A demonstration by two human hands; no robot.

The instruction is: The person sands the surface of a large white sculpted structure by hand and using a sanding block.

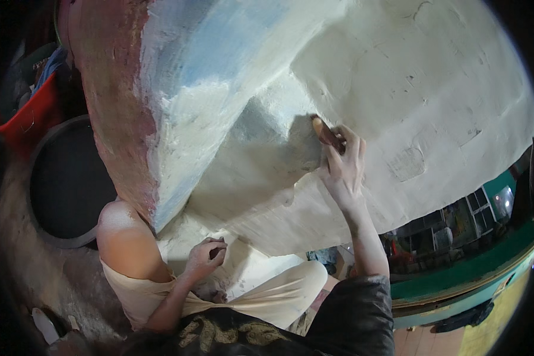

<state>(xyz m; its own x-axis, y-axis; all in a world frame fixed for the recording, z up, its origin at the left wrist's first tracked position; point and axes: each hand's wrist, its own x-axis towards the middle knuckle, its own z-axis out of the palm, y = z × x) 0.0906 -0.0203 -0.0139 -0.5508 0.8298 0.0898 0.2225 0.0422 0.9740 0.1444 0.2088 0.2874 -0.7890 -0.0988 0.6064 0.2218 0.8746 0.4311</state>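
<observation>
- The right hand (342, 160) is closed around a short brown tool (327, 134), with the fingers bent over it.
- The tool's tip points up and left, right by a big white shape (421, 107). I cannot tell if it touches.
- The left hand (206, 259) is lower down, between the knees. Its fingers are curled in, and I cannot tell if it has hold of anything.
- The big white shape fills the top and middle, with a soft blue patch (219, 56) and a dusty red side (110, 71).
- To the left are a round black tub (71, 242) and a red bin (32, 118).
- A green ledge (457, 280) is at the right.
</observation>
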